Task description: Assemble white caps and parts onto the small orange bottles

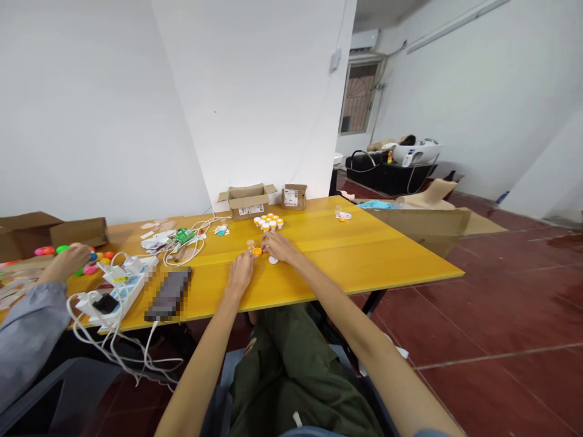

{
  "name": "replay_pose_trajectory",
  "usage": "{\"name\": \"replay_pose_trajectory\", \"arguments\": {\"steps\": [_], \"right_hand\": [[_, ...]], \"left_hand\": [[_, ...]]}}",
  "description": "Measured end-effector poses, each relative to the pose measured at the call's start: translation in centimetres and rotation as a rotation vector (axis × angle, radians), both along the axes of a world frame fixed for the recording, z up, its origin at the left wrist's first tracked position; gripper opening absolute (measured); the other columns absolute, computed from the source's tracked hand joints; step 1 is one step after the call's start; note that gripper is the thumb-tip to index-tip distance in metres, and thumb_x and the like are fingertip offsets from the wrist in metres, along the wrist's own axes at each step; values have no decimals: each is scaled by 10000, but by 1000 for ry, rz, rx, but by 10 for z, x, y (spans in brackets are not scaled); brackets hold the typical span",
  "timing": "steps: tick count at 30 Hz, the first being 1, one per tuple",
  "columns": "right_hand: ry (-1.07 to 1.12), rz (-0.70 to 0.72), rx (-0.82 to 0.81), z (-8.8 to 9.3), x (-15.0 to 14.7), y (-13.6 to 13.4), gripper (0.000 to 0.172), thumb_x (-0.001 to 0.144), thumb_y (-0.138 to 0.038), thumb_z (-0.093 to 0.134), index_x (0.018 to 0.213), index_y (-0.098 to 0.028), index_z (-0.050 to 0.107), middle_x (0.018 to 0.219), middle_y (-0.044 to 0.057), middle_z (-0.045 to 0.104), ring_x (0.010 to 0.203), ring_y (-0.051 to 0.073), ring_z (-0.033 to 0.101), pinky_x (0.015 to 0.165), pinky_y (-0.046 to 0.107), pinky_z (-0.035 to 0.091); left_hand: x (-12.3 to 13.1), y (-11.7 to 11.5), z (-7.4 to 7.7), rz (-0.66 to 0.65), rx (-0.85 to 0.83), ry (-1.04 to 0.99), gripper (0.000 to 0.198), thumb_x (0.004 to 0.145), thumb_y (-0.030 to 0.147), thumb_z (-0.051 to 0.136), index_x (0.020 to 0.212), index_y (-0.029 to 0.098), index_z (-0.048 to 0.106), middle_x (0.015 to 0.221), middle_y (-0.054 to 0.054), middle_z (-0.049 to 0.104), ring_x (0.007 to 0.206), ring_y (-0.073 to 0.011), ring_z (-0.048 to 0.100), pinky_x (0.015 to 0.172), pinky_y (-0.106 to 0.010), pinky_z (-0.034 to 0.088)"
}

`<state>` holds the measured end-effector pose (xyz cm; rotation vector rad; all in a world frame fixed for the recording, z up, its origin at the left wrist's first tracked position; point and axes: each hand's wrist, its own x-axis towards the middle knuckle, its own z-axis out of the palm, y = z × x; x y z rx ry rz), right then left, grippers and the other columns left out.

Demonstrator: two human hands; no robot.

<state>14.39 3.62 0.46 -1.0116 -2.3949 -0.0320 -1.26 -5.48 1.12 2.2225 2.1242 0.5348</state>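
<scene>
Over the yellow table (319,267), my left hand (241,270) is closed, its fingertips at a small round orange cap (257,251). Just beyond those fingertips is a small clear cup (250,243). My right hand (277,246) comes in from the other side with curled fingers touching or nearly touching the cap; what they pinch is too small to make out. A white disc (273,260) lies under that hand. Past my hands stands a cluster of several small white-and-orange capped containers (268,222).
Two cardboard boxes, one open (248,203) and one smaller (294,197), stand at the back. A few caps (344,216) lie at the right. Leftward are white cables (194,246), a phone (168,294), a power strip (132,291) and a co-worker's hand (68,262) among colourful plastic pieces.
</scene>
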Motion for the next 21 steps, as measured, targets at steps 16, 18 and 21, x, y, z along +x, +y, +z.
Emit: {"name": "replay_pose_trajectory", "arguments": {"steps": [16, 18, 21], "right_hand": [[-14, -86, 43, -11, 6, -2, 91, 877, -140, 667, 878, -192, 741, 1039, 88, 668, 1054, 217, 589, 902, 327, 488], [-19, -84, 59, -12, 5, -3, 105, 887, -135, 650, 873, -193, 737, 1039, 89, 672, 1054, 219, 589, 901, 334, 486], [-8, -82, 67, -13, 6, -4, 122, 895, -123, 627, 889, -193, 727, 1036, 89, 678, 1052, 222, 588, 894, 342, 483]], "left_hand": [[-6, 15, -13, -335, 188, -451, 100, 900, 164, 518, 861, 206, 601, 886, -34, 689, 833, -182, 646, 812, -300, 499], [-5, 14, -12, -358, 167, -443, 102, 885, 143, 519, 874, 206, 600, 877, -28, 677, 818, -178, 634, 818, -305, 498], [-4, 12, -12, -385, 134, -427, 119, 879, 131, 508, 885, 208, 597, 859, -20, 657, 798, -175, 619, 819, -310, 497]]}}
